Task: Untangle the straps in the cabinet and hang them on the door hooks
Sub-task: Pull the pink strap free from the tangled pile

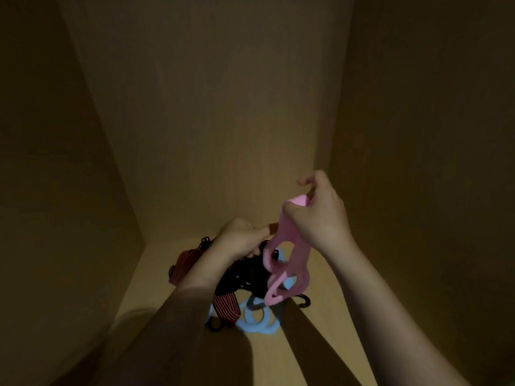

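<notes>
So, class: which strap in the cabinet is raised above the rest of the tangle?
The pink strap, which the right hand pinches at its top and holds up; the light blue strap and red-and-black striped straps lie on the cabinet floor.

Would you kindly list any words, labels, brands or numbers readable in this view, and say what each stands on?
None: no text can be read. The pink strap, red striped strap, black strap, light blue strap and cabinet wall show no print, though the light is dim.
</notes>
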`<action>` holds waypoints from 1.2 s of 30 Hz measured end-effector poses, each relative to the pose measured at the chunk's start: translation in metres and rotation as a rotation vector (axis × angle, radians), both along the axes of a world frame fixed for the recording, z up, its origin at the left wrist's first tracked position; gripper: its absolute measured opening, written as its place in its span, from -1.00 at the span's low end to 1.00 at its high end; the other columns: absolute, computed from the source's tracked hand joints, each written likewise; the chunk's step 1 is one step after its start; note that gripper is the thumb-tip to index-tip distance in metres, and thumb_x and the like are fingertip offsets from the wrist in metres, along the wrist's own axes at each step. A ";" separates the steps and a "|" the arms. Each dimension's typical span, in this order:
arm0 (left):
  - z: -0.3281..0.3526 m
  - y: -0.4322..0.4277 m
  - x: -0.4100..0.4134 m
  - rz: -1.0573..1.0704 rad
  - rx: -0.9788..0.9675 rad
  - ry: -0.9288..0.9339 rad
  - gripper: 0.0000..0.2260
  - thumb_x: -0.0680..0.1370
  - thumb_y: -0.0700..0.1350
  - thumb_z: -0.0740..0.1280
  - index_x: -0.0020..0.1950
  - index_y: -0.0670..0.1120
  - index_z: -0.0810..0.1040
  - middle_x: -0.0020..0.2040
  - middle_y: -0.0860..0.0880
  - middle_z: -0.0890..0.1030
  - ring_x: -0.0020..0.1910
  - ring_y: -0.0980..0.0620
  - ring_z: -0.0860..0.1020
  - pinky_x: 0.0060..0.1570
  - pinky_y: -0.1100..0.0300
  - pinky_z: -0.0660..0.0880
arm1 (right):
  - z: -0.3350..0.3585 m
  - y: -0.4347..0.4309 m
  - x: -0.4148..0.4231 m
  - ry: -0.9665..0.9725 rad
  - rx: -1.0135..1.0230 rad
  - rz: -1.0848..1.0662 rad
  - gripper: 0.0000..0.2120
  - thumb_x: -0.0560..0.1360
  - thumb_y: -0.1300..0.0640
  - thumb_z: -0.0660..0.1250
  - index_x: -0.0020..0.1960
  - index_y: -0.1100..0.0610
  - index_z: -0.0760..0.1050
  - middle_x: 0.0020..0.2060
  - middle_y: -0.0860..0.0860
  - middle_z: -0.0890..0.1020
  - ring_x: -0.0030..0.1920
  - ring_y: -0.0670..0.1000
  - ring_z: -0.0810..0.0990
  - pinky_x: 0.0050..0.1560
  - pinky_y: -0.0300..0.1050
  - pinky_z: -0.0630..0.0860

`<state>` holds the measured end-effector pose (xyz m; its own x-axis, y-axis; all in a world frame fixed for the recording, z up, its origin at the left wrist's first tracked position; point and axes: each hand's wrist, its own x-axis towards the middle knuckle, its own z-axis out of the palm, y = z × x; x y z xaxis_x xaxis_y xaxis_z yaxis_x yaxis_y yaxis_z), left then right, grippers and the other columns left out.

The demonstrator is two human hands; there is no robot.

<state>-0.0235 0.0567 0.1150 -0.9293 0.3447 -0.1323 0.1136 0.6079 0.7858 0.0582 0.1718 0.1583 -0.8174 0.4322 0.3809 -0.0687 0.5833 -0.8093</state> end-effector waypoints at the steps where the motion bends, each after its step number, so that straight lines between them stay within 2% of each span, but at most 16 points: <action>1: -0.001 0.005 0.005 -0.028 -0.005 0.110 -0.68 0.38 0.12 0.38 -0.42 -0.07 0.43 -0.45 -0.08 0.49 -0.42 -0.01 0.43 -0.34 0.21 0.32 | -0.003 0.005 0.004 -0.028 0.022 -0.011 -0.80 0.39 0.19 0.35 -0.05 0.08 0.38 -0.34 -0.09 0.42 -0.33 -0.07 0.40 -0.41 -0.16 0.28; 2: 0.001 0.010 0.013 -0.084 0.083 0.149 -0.81 0.36 0.02 0.39 -0.30 -0.06 0.46 -0.30 -0.12 0.54 -0.29 0.00 0.45 -0.27 0.19 0.34 | -0.006 0.009 0.007 -0.051 0.025 -0.025 -0.86 0.38 0.19 0.35 -0.10 0.11 0.42 -0.35 -0.09 0.45 -0.32 -0.05 0.42 -0.38 -0.15 0.31; 3: 0.003 0.016 0.020 -0.175 0.234 0.089 -0.87 0.37 -0.11 0.37 -0.13 -0.04 0.47 -0.11 -0.14 0.56 -0.15 0.01 0.48 -0.20 0.19 0.38 | -0.010 0.013 0.011 -0.073 0.015 -0.037 -0.90 0.37 0.19 0.36 -0.15 0.12 0.45 -0.35 -0.08 0.47 -0.31 -0.04 0.44 -0.34 -0.14 0.34; 4: 0.002 0.022 0.027 -0.293 0.379 -0.023 -0.75 0.38 -0.22 0.32 0.02 -0.02 0.46 0.02 -0.11 0.55 -0.04 0.03 0.49 -0.15 0.23 0.41 | -0.014 0.018 0.015 -0.098 -0.005 -0.046 -0.92 0.36 0.19 0.37 -0.17 0.13 0.48 -0.34 -0.06 0.51 -0.28 -0.02 0.48 -0.30 -0.12 0.39; 5: 0.001 0.028 0.034 -0.414 0.495 -0.136 -0.64 0.35 -0.27 0.26 0.11 -0.02 0.45 0.04 -0.09 0.53 -0.02 0.02 0.50 -0.14 0.24 0.42 | -0.017 0.022 0.018 -0.121 -0.027 -0.056 -0.92 0.35 0.18 0.38 -0.18 0.12 0.50 -0.32 -0.03 0.54 -0.25 0.00 0.51 -0.26 -0.08 0.43; 7: -0.006 0.038 0.045 -0.562 0.579 -0.237 -0.52 0.29 -0.29 0.20 0.20 -0.06 0.44 -0.08 -0.14 0.49 -0.12 -0.04 0.48 -0.18 0.18 0.40 | -0.021 0.030 0.025 -0.161 -0.081 -0.073 -0.91 0.32 0.18 0.40 -0.18 0.11 0.52 -0.28 0.01 0.59 -0.19 0.05 0.57 -0.17 0.02 0.53; 9: -0.014 0.046 0.055 -0.614 0.584 -0.257 -0.53 0.34 -0.30 0.25 0.21 0.00 0.44 -0.07 -0.19 0.49 -0.08 -0.11 0.49 -0.07 0.10 0.44 | -0.021 0.038 0.034 -0.210 -0.156 -0.073 -0.89 0.32 0.20 0.39 -0.16 0.12 0.53 -0.22 0.07 0.62 -0.16 0.10 0.61 -0.10 0.12 0.60; 12: -0.032 0.058 0.066 -0.625 0.590 -0.324 -0.58 0.42 -0.32 0.32 0.15 0.10 0.41 0.04 -0.19 0.56 0.07 -0.11 0.55 0.18 0.01 0.46 | -0.025 0.049 0.048 -0.286 -0.361 0.008 -0.80 0.34 0.28 0.42 -0.05 0.19 0.54 -0.12 0.15 0.61 -0.16 0.10 0.60 -0.10 0.03 0.58; 16: -0.059 0.073 0.074 -0.621 0.699 -0.444 -0.51 0.42 -0.25 0.32 0.30 0.06 0.34 0.04 -0.06 0.61 0.08 -0.05 0.58 0.19 0.00 0.48 | -0.037 0.060 0.062 -0.250 -0.628 0.090 -0.74 0.38 0.40 0.34 0.02 0.17 0.55 -0.11 0.14 0.59 -0.16 0.05 0.57 -0.10 -0.08 0.54; 19: -0.082 0.090 0.082 -0.516 0.687 -0.521 -0.59 0.51 -0.33 0.19 0.30 0.01 0.38 0.04 -0.16 0.63 0.06 -0.09 0.59 0.15 -0.02 0.49 | -0.050 0.065 0.065 -0.302 -0.477 -0.039 -0.69 0.40 0.41 0.31 0.09 0.17 0.53 -0.13 0.08 0.57 -0.17 0.00 0.55 -0.18 -0.16 0.52; 23: -0.109 0.106 0.095 -0.429 0.681 -0.752 -0.78 0.59 -0.23 0.16 0.22 -0.16 0.46 -0.09 -0.13 0.63 -0.07 -0.03 0.62 -0.07 0.16 0.54 | -0.073 0.071 0.060 -0.361 -0.172 -0.237 -0.67 0.40 0.30 0.35 0.15 0.18 0.52 -0.05 0.04 0.56 0.02 0.04 0.54 0.07 -0.06 0.51; 26: -0.116 0.117 0.105 -0.339 0.660 -0.806 -0.83 0.60 -0.18 0.17 0.06 -0.08 0.54 -0.13 -0.10 0.64 -0.09 -0.02 0.61 0.02 0.08 0.56 | -0.095 0.078 0.056 -0.358 -0.096 -0.307 -0.76 0.43 0.28 0.32 0.10 0.20 0.54 -0.07 0.08 0.59 0.02 0.07 0.55 -0.06 -0.12 0.45; 28: -0.125 0.125 0.106 -0.277 0.491 -0.681 -0.83 0.60 -0.16 0.15 -0.01 0.02 0.51 -0.08 -0.07 0.63 -0.06 0.01 0.60 0.10 0.04 0.54 | -0.111 0.086 0.053 -0.367 -0.086 -0.326 -0.79 0.45 0.27 0.31 0.09 0.21 0.54 -0.04 0.11 0.62 0.02 0.08 0.57 -0.10 -0.15 0.42; 32: -0.151 0.129 0.087 -0.379 -0.138 0.004 -0.84 0.53 -0.18 0.17 0.01 -0.02 0.51 -0.05 -0.01 0.58 -0.05 -0.02 0.57 -0.03 0.07 0.54 | -0.141 0.095 0.047 -0.427 -0.095 -0.295 -0.71 0.46 0.28 0.29 0.17 0.24 0.51 0.05 0.16 0.63 0.10 0.12 0.57 0.06 -0.08 0.46; 34: -0.158 0.129 0.082 -0.398 -0.294 0.190 -0.85 0.52 -0.19 0.21 0.05 -0.07 0.50 0.01 -0.05 0.53 0.02 -0.04 0.53 0.04 0.05 0.52 | -0.151 0.095 0.047 -0.436 -0.096 -0.276 -0.65 0.45 0.31 0.27 0.24 0.25 0.48 0.12 0.17 0.61 0.15 0.12 0.55 0.11 -0.14 0.41; 36: -0.160 0.129 0.079 -0.377 -0.308 0.226 -0.85 0.52 -0.16 0.24 0.07 -0.07 0.48 0.03 -0.05 0.53 0.03 -0.04 0.53 0.07 0.03 0.52 | -0.157 0.097 0.046 -0.439 -0.101 -0.265 -0.65 0.47 0.32 0.24 0.25 0.27 0.46 0.15 0.19 0.59 0.18 0.12 0.53 0.14 -0.15 0.39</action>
